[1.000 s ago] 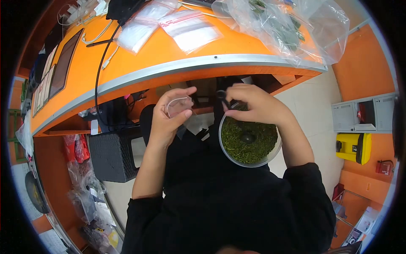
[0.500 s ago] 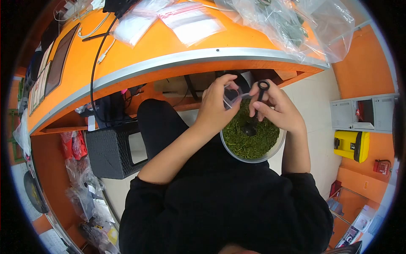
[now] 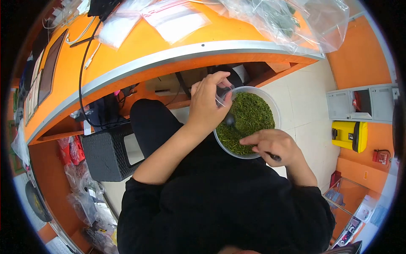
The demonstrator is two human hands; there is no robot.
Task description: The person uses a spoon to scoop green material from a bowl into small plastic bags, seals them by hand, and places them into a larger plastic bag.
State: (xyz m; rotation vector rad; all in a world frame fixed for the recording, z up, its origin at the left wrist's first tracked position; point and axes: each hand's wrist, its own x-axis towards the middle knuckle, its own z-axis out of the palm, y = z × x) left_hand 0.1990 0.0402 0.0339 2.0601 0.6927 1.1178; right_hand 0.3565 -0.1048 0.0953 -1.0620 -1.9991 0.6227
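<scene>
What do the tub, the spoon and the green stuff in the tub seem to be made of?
Tub: probably smooth plastic, judging by its pale, translucent wall.
Spoon: likely dark plastic, slightly glossy by its soft highlight; coated metal is possible.
Green stuff: probably matte plant matter, in fine loose shreds.

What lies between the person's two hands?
Green bits in the tub and the spoon bowl lie between left hand and right hand, in the head view.

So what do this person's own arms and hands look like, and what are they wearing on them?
A black top with plain sleeves that end near the elbows. The left hand and right hand are ungloved, and no watch or bracelet shows.
</scene>
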